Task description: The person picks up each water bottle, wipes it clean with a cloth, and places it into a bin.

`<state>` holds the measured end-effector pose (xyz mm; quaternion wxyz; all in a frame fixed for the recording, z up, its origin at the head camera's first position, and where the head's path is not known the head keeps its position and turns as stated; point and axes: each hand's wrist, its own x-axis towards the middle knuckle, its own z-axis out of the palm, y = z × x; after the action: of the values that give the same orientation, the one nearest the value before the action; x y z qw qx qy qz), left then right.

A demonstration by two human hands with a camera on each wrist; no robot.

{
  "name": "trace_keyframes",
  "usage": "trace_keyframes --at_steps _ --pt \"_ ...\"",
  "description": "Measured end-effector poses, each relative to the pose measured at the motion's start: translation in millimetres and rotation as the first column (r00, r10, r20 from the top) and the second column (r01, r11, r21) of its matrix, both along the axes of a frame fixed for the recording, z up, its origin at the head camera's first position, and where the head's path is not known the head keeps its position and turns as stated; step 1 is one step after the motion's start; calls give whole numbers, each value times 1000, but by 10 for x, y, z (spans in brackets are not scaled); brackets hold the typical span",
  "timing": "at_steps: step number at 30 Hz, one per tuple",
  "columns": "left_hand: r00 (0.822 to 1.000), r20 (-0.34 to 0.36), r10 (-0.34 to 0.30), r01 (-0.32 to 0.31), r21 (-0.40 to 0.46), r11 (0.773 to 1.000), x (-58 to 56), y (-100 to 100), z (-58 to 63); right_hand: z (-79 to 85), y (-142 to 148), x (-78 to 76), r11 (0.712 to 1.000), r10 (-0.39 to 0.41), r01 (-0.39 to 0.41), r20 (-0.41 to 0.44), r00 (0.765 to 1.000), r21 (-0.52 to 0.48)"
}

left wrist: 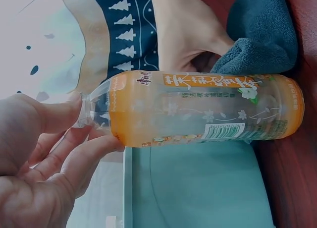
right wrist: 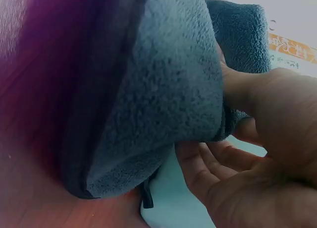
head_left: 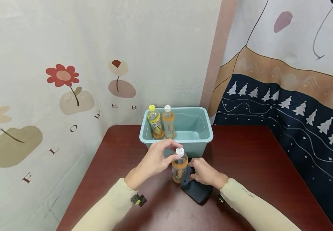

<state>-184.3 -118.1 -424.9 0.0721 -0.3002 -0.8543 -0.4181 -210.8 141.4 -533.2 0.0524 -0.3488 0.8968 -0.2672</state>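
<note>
My left hand (head_left: 156, 158) pinches a clear plastic bottle (head_left: 179, 171) by its white cap, thumb on one side and fingers on the other. The bottle stands upright on the table with an orange printed label, as the left wrist view shows. In my right hand (head_left: 204, 172) is a dark grey-blue terry cloth (head_left: 196, 190), gripped between thumb and fingers at a bunched fold. Part of that cloth (left wrist: 262, 34) lies against the bottle's side, while its lower end drapes on the table. In the right wrist view the cloth (right wrist: 163, 74) hides much of the bottle.
Just beyond my hands stands a light-blue plastic bin (head_left: 205, 141). Inside it, at the left, are a yellow-capped bottle (head_left: 156, 125) and a white-capped bottle (head_left: 169, 124). The dark red table (head_left: 250, 160) meets printed fabric hangings (head_left: 166, 48) at the back and right.
</note>
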Motion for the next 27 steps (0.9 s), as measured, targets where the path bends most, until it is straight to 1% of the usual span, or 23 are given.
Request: trace_keyframes --at_steps 5,8,11,16,19,23,27 --pt "1000 -3 -2 2 0 1000 6 -8 2 43 16 26 998 -38 38 17 999 -40" --pt "1000 -7 -4 4 -6 1000 9 -15 1 121 30 52 997 -51 51 11 999 -62" --pt "1000 -2 3 -3 -6 1000 7 -24 4 262 35 71 993 -60 59 -10 998 -98" --pt "1000 0 12 -12 -7 1000 -16 -44 4 570 41 86 986 -81 75 -39 996 -148" --pt "1000 -4 11 -11 -6 1000 -30 -44 9 727 61 88 984 -84 74 -56 995 -163" --pt "1000 -3 11 -11 -8 1000 -25 -30 9 876 78 111 979 -87 72 -68 994 -189" --pt "1000 -11 15 -15 -13 1000 -10 -21 9 973 54 140 968 -90 66 -89 992 -242"
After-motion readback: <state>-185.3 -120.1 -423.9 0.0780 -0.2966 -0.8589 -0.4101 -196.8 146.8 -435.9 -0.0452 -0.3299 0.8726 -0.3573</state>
